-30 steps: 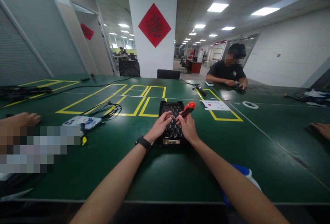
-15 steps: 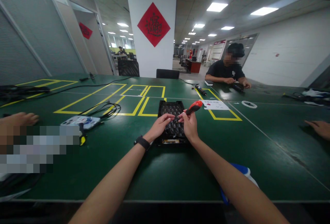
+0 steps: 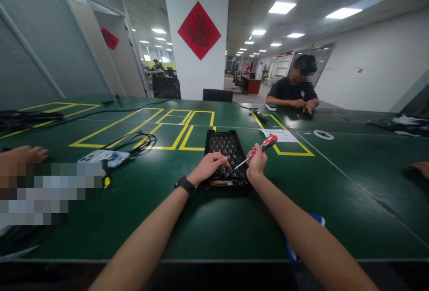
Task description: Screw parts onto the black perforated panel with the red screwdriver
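Note:
A black tray-like case (image 3: pixel 240 148) with rows of small compartments lies on the green table in front of me. My right hand (image 3: pixel 257 161) grips a red-handled screwdriver (image 3: pixel 269 141) at the case's right side, its thin metal shaft pointing down-left over the case. Over the left part of the case is my left hand (image 3: pixel 214 165), fingers bent together; whatever may be between its fingertips is too small to make out. A tan strip (image 3: pixel 221 183) shows at the near end of the case.
A phone (image 3: pixel 112 158) and black cables (image 3: pixel 147 140) lie to the left. Beyond the case are a paper sheet (image 3: pixel 284 136), a black tool (image 3: pixel 263 118) and a white ring (image 3: pixel 323 135). A blue-white object (image 3: pixel 317 218) sits by my right forearm. Other people's hands rest at both sides.
My right hand has moved right and slightly down with the screwdriver, baring its shaft and parting from my left hand. The person across has lowered their hands, and the hand at far right has drawn back.

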### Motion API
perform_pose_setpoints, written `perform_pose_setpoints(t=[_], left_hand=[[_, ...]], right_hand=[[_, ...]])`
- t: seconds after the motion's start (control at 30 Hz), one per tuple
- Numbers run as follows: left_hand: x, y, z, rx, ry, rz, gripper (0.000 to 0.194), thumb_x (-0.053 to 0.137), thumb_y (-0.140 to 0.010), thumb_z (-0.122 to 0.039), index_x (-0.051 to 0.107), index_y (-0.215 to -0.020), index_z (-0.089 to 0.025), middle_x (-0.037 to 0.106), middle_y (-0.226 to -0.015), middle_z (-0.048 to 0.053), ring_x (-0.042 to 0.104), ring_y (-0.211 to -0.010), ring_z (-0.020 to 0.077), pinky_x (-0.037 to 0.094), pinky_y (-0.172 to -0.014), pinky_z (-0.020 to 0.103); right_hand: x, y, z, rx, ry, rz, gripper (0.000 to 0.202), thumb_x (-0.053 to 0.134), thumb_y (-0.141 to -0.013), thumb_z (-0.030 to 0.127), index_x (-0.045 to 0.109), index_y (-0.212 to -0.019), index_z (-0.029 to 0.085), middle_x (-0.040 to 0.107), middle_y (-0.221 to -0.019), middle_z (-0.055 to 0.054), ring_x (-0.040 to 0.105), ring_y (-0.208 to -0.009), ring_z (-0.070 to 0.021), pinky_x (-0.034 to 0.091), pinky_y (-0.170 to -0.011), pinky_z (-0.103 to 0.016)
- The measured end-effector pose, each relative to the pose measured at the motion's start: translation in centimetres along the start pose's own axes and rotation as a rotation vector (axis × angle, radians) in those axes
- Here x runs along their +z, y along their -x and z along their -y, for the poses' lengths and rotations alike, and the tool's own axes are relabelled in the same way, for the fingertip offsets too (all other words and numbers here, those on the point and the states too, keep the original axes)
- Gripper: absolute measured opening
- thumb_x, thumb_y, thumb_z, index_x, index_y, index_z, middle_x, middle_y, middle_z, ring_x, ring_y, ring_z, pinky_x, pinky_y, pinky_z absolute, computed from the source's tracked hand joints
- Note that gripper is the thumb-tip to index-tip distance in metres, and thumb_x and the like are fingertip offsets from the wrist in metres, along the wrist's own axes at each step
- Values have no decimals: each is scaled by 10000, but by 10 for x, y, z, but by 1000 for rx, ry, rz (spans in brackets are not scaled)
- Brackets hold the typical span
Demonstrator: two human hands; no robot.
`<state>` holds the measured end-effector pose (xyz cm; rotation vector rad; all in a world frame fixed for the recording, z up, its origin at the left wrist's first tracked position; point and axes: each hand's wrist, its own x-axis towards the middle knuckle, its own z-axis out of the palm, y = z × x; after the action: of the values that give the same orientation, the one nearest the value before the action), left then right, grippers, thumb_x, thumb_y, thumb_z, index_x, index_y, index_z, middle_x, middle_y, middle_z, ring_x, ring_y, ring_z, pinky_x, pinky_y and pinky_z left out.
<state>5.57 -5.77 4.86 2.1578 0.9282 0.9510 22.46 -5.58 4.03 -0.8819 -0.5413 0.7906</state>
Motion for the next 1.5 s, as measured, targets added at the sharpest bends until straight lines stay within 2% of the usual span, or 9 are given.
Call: perform_pose_setpoints(t=[0.27,0.5,0.87,1.13,1.5], left_hand=[[0,2,-6,54,-34,91,509,338,-850,-485,708,-697,-171,580,-700,27,532,-692,124,394,-735,244],[-1,4,-15,83,-45,160,560,298,-858,-508,717,-698,-172,522,-701,28,500,-682,118,389,-723,238],[-1,5,-15,99,-67,175,585,273,-866,-509,719,-704,-167,500,-710,28,482,-685,116,373,-717,237],[-1,3,-15,144,-101,257,579,270,-868,-505,725,-707,-185,506,-747,32,478,-727,124,361,-738,239],[0,4,-16,137,-104,230,571,292,-864,-500,724,-665,-186,503,-729,36,472,-734,131,363,-729,240]], right_hand=[[2,4,-2,-32,104,143,249,493,-748,387,392,-642,186,331,-412,89,264,-345,-47,178,-333,-189],[3,9,0,-73,191,212,250,494,-746,387,403,-629,185,355,-408,83,276,-344,-52,198,-347,-202],[2,12,3,-99,166,215,252,494,-757,391,420,-644,178,368,-419,79,296,-358,-51,208,-355,-191],[4,14,2,-113,166,233,239,490,-761,383,432,-656,176,382,-431,76,315,-365,-51,226,-364,-188],[4,15,4,-118,175,239,237,493,-756,377,428,-646,178,399,-430,74,336,-368,-54,249,-371,-191]])
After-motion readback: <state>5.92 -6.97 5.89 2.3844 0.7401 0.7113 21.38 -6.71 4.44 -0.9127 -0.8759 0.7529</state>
